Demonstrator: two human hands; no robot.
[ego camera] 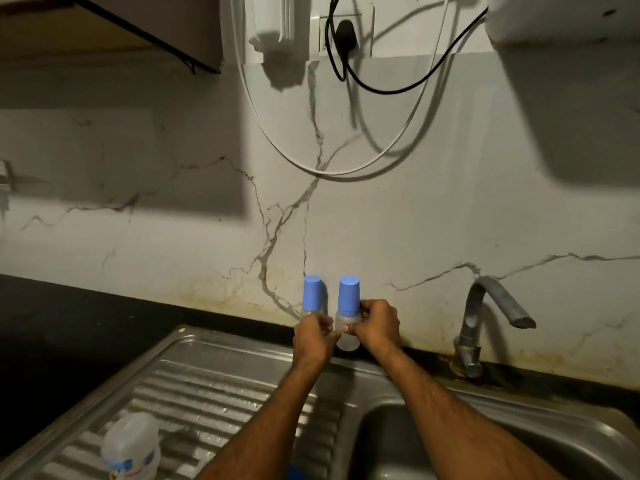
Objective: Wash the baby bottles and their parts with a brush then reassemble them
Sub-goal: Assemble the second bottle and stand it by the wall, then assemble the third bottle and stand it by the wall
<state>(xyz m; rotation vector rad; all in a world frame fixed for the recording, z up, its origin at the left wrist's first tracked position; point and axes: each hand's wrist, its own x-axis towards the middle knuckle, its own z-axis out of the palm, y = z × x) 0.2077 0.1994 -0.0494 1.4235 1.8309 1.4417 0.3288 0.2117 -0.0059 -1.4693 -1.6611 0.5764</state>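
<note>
A marble-patterned wall (pixel 381 220) fills most of the frame. Below it, the steel sink (pixel 214 386) takes the lower part, its basin at lower right, with the tap (pixel 485 317) at right. At the centre, both hands reach to the back edge of the sink. The right hand (pixel 375 327) has its grip curled around the right bottle (pixel 348 313), blue cap up. The left hand (pixel 313 336) holds the left bottle (pixel 311 296), just beside. A plastic container (pixel 133 448) stands at lower left.
</note>
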